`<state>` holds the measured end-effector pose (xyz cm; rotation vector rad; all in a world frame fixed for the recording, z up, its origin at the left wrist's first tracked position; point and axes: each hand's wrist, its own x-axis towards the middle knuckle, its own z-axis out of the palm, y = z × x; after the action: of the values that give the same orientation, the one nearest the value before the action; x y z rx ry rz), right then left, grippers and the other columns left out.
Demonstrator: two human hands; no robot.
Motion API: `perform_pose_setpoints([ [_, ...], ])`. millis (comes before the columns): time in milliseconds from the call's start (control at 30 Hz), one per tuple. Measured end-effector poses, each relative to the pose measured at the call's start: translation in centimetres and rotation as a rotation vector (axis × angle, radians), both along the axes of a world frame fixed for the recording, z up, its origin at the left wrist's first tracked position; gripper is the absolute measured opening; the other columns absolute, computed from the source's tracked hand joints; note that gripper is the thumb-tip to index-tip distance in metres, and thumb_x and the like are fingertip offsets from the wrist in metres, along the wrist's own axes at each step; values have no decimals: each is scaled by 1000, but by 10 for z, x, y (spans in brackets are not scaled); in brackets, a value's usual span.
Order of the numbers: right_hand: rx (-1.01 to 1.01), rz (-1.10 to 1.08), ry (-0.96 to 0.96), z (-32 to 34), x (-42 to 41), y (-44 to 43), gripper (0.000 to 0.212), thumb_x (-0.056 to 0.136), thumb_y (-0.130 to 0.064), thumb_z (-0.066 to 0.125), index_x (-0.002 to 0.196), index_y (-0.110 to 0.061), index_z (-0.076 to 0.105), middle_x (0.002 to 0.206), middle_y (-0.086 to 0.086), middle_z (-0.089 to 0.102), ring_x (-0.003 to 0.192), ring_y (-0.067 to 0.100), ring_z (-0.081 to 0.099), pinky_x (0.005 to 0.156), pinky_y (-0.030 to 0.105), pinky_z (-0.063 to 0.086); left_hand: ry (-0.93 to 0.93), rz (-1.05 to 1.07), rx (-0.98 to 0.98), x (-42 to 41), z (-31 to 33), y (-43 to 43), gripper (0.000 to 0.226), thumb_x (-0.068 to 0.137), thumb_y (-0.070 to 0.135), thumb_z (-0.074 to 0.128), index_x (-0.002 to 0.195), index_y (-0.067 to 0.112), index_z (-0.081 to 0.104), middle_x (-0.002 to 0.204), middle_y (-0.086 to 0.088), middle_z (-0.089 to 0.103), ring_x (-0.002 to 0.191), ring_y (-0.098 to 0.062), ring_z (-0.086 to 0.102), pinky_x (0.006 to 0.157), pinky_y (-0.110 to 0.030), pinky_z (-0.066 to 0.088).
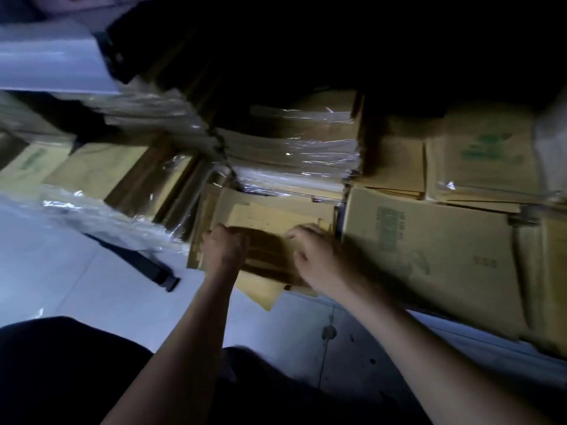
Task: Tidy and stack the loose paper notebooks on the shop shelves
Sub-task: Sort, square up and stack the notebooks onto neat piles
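A loose pile of tan paper notebooks point(270, 216) lies low on the shelf in the middle of the dim, blurred view. My left hand point(225, 248) grips the left side of a darker brown notebook point(267, 253) on top of that pile, fingers curled over its edge. My right hand point(316, 259) holds the same notebook at its right side, fingers bent onto the cover. One pale sheet point(260, 291) sticks out of the pile's near edge over the floor.
Plastic-wrapped bundles of notebooks point(291, 154) are stacked above the pile. Tan notebooks with green print point(429, 256) lie to the right, others point(478, 161) behind them. Crumpled clear plastic wrap point(101, 219) and a dark strap point(144, 265) lie on the pale floor point(92, 286) at left.
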<state>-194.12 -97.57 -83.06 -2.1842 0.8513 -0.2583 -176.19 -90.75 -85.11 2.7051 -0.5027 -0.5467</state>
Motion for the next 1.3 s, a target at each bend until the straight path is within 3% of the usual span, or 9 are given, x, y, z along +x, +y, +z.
perform_pose_setpoints([
  [133, 113, 166, 258, -23, 21, 20, 48, 95, -15, 50, 141, -18, 40, 147, 5, 32, 134, 28, 36, 107, 42, 37, 30, -87, 61, 13, -13, 15, 54, 63, 36, 37, 101, 10, 68, 103, -20, 64, 95, -40, 59, 80, -45, 55],
  [367, -39, 136, 381, -22, 40, 25, 56, 89, -19, 64, 138, -19, 37, 134, 12, 33, 117, 32, 47, 92, 40, 46, 207, 179, -20, 5, 4, 11, 47, 80, 36, 59, 118, 7, 60, 130, -20, 43, 123, -39, 40, 101, -52, 44],
  [533, -101, 131, 373, -30, 36, 26, 54, 88, -26, 65, 136, -21, 40, 142, 7, 29, 128, 37, 37, 101, 42, 40, 344, -58, -310, -1, 4, 3, 45, 70, 30, 67, 108, 6, 65, 100, -18, 68, 95, -37, 65, 82, -45, 57],
  [667, 46, 32, 253, -30, 34, 14, 44, 86, -31, 64, 127, -24, 51, 132, 1, 41, 122, 29, 44, 96, 40, 43, 186, -192, -223, -6, 6, -1, 21, 85, 6, 60, 106, 5, 64, 87, -10, 63, 88, -34, 64, 71, -38, 52],
  [800, 232, -609, 44, -15, 40, -6, 76, 82, -25, 69, 145, -22, 27, 144, 11, 33, 131, 31, 38, 104, 40, 38, 456, 41, -688, 10, 22, 9, 15, 90, -7, 56, 79, 0, 62, 61, -6, 62, 59, -26, 64, 49, -35, 55],
  [933, 775, -649, -427, -1, 36, -33, 70, 85, -5, 67, 142, -23, 32, 135, 9, 52, 122, 25, 52, 99, 37, 43, 576, -89, -920, 23, 51, 19, 11, 93, -2, 55, 100, -2, 62, 89, -10, 68, 78, -22, 70, 63, -36, 59],
  [1033, 802, -632, -376, 5, 38, -38, 44, 88, -3, 61, 129, -12, 47, 110, 5, 57, 101, 20, 58, 84, 33, 49, 515, -51, -743, 28, 39, 22, 13, 84, 0, 66, 96, -7, 65, 88, -19, 66, 78, -32, 68, 68, -43, 60],
  [1133, 607, -637, 17, -10, 49, -27, 20, 86, -6, 57, 106, -5, 57, 97, 10, 58, 89, 25, 59, 69, 35, 51, 468, -79, -453, 23, 16, 24, 33, 63, 16, 66, 86, -8, 65, 78, -18, 65, 75, -31, 63, 68, -42, 53],
  [1300, 460, -575, 304, -26, 44, -14, 53, 87, -2, 48, 138, -3, 38, 134, 18, 49, 119, 35, 52, 94, 43, 51, 207, -213, -229, -4, -2, 13, 12, 87, 9, 60, 100, 9, 64, 92, -7, 63, 88, -26, 62, 78, -41, 56],
])
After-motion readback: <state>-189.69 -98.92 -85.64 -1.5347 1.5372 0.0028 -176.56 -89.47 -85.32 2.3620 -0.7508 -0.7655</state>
